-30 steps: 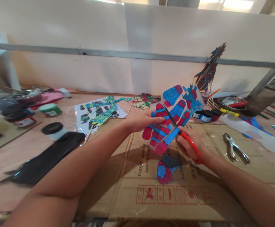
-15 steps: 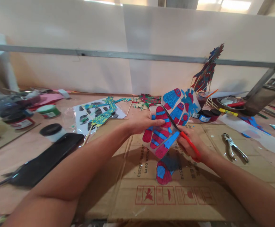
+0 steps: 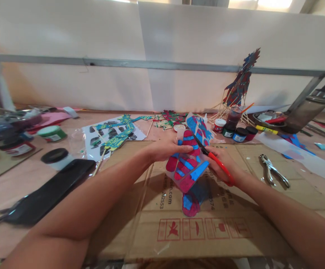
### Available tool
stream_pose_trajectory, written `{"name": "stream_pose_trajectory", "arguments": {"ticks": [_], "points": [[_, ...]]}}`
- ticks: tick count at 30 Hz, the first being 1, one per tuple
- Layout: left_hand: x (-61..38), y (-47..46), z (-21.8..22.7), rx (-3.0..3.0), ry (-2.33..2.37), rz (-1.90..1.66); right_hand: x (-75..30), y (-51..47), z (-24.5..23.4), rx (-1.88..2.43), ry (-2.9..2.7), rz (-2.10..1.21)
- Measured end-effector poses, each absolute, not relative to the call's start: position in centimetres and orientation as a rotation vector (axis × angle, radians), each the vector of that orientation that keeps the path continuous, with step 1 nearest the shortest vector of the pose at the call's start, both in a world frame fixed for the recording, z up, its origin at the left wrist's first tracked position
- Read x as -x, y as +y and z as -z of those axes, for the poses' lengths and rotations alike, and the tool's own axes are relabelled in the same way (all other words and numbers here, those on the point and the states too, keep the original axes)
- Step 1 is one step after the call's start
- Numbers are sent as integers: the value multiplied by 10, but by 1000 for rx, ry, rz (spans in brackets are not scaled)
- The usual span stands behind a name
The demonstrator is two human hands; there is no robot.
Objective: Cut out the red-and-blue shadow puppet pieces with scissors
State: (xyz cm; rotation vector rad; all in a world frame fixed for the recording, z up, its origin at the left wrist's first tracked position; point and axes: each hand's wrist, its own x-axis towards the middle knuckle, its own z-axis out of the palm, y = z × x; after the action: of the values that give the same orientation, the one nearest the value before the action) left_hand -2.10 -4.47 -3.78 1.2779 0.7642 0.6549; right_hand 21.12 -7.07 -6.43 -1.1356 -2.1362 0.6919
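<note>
My left hand is closed on a painted sheet, thumb on top, holding it above the cardboard. Blue and crimson shapes cover the sheet. Red-handled scissors are in my right hand, with their dark blades across the sheet's middle. Beyond the blades, the far part of the sheet tilts away. A cut-out blue and crimson piece lies on the cardboard just below the sheet.
Hole-punch pliers rest on the cardboard at right. Paint jars and a bundle of painted figures on sticks stand behind. At left are a black phone-like slab, a jar and yellow-teal cut-outs.
The far part of the sheet has swung away and drooped back, uncovering jars behind it. My hands keep their holds, and the view has shifted slightly.
</note>
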Motion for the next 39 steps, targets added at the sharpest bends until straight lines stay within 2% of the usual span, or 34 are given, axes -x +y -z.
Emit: {"name": "stream_pose_trajectory", "arguments": {"ticks": [5, 8, 11, 15, 19, 21, 26, 30, 39], "points": [[22, -44, 37, -1184, 738, -630, -210, -72, 59, 1139, -2067, -798], [30, -38, 39, -1188, 774, -623, -215, -72, 55, 1248, -1839, -984], [43, -28, 40, -1379, 894, -459, -224, -70, 49, 1316, -1544, -1106], [59, -15, 37, -1792, 1044, -186, -235, -59, 44, 1354, -1321, -1097], [69, -8, 33, -1930, 1172, -22, -242, -49, 50, 1446, -1346, -1022], [73, -5, 34, -1903, 1297, -88, -243, -46, 54, 1471, -1381, -1051], [64, 9, 44, -1829, 1551, -567, -245, -36, 66, 1501, -1414, -1131], [44, 28, 55, -1903, 1617, -636, -249, -28, 78, 1515, -1411, -1163], [16, 52, 74, -1562, 1622, -809, -257, -22, 93, 1472, -1601, -996]]}}
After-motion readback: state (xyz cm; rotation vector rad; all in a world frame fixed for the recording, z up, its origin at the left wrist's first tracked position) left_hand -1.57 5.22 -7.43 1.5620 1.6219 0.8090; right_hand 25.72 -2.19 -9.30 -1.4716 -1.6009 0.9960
